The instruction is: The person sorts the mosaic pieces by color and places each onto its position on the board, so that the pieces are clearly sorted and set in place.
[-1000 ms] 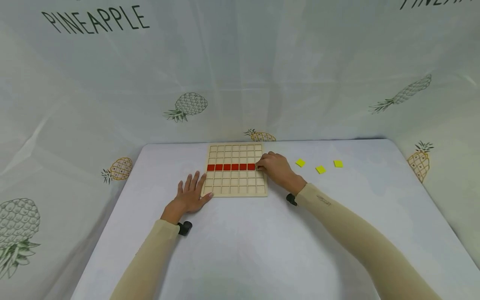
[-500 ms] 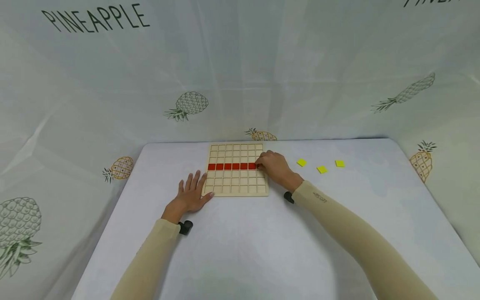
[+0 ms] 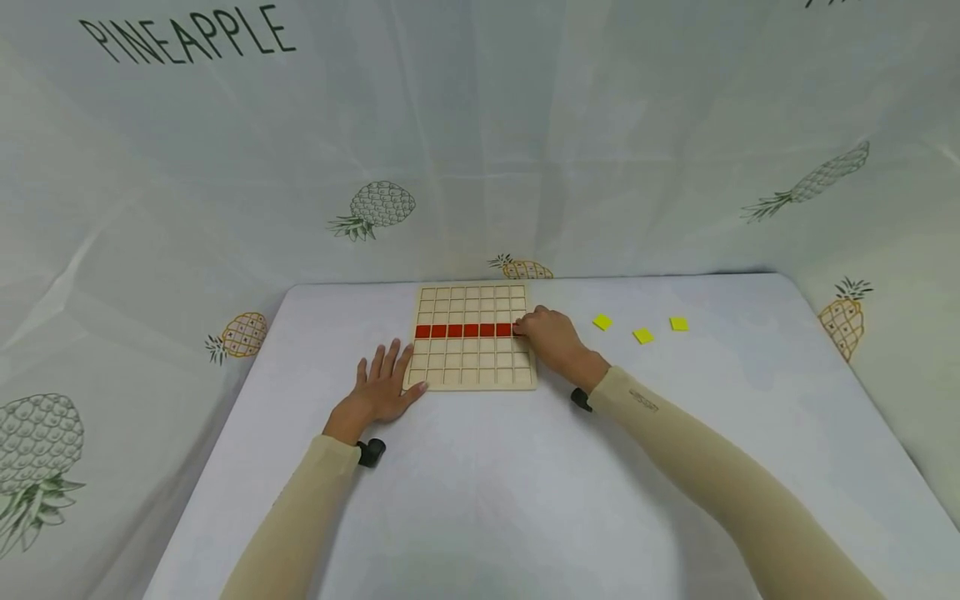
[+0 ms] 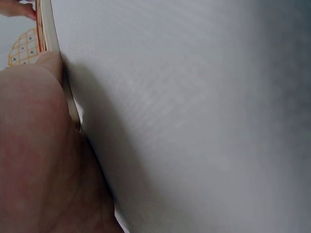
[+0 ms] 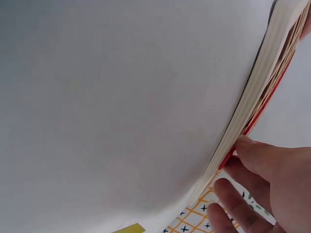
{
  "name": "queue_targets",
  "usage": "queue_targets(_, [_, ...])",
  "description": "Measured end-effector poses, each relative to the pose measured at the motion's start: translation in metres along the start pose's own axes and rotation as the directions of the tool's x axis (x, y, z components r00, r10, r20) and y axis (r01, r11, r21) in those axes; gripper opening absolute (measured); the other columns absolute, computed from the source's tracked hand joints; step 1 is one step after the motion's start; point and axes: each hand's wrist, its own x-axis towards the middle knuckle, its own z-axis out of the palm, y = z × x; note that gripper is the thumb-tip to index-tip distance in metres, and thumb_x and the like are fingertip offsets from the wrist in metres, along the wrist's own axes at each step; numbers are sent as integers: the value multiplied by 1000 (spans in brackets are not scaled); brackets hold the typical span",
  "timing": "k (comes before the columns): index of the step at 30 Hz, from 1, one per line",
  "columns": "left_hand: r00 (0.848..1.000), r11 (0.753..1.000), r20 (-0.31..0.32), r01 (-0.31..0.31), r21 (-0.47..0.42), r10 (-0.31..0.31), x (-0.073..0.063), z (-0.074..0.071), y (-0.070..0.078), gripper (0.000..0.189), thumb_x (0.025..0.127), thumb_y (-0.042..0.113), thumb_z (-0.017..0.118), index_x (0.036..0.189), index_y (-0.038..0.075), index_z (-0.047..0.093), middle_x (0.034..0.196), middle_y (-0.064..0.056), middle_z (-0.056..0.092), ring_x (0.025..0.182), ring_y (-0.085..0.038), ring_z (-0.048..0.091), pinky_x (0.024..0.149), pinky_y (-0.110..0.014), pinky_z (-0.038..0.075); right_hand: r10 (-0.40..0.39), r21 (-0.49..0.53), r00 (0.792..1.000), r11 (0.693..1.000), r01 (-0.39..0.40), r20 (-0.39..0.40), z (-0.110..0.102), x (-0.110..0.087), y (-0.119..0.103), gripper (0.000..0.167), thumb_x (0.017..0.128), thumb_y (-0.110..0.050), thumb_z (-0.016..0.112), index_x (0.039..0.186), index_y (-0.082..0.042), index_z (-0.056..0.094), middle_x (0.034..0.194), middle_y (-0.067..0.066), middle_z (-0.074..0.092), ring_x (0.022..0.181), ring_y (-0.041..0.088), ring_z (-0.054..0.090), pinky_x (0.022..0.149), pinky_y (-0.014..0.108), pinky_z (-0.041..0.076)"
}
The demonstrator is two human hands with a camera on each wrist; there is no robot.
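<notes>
Head view: gridded board [image 3: 471, 362] flat on white table [image 3: 480, 492], toward far edge. Row of red tiles [image 3: 471, 331] runs across its middle. Left hand [image 3: 382, 395] spread wide, palm down, at board's left near corner, thumb on the edge. Right hand [image 3: 553, 339] at the row's right end; right wrist view has thumb and finger pinching a red tile [image 5: 227, 159]. Three yellow tiles [image 3: 642, 336] on table, right of board, well apart from left hand.
</notes>
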Motion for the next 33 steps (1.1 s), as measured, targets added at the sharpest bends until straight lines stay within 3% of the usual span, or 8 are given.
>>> queue_targets(7, [1000, 1000, -4, 10, 9, -10, 1, 0, 1, 87, 111, 52, 43, 170, 6, -1, 175, -23, -14, 161, -47, -13, 124, -69, -11, -24, -19, 1000, 1000, 24, -7, 0, -12, 0, 18, 98, -4, 74, 114, -7, 82, 130, 12, 75, 98, 33, 71, 82, 45, 62])
queue_targets(12, [1000, 1000, 5, 14, 6, -14, 1, 0, 2, 87, 111, 52, 43, 170, 6, -2, 175, -23, -15, 161, -47, -14, 124, -68, -11, -18, 46, 999, 999, 20, -34, -3, -23, 5, 17, 100, -1, 71, 105, -9, 85, 109, 10, 81, 99, 33, 70, 83, 45, 61])
queue_targets(14, [1000, 1000, 7, 17, 11, -17, 1, 0, 2, 87, 111, 52, 43, 170, 6, -2, 175, -23, -15, 161, -46, -14, 124, -68, -11, -4, 80, 999, 997, 8, -47, -7, -30, 9, 19, 98, 2, 72, 108, -8, 85, 107, 9, 82, 100, 32, 70, 84, 45, 60])
queue_targets(18, [1000, 999, 7, 20, 25, -20, 2, 1, 0, 88, 111, 53, 42, 170, 6, -2, 175, -22, -15, 161, -46, -15, 124, -68, -11, 42, 108, 997, 994, -35, -65, -13, -45, 22, 28, 91, 6, 77, 116, -5, 82, 117, 10, 80, 106, 33, 70, 89, 45, 60])
queue_targets(26, [1000, 1000, 4, 11, 18, -11, 3, 2, -1, 87, 111, 52, 42, 170, 7, -3, 175, -23, -15, 161, -47, -15, 124, -69, -11, 119, 73, 992, 991, -115, -47, -22, -72, 54, 40, 86, -4, 87, 125, -3, 78, 129, 15, 75, 115, 37, 68, 95, 53, 58])
queue_targets(33, [1000, 1000, 7, 9, 13, -9, 2, 1, 0, 86, 111, 51, 42, 170, 6, -3, 175, -23, -15, 160, -47, -15, 124, -69, -12, 80, 57, 996, 995, -77, -45, -21, -91, 72, 42, 85, -5, 89, 126, -4, 78, 126, 15, 76, 112, 38, 69, 89, 53, 60])
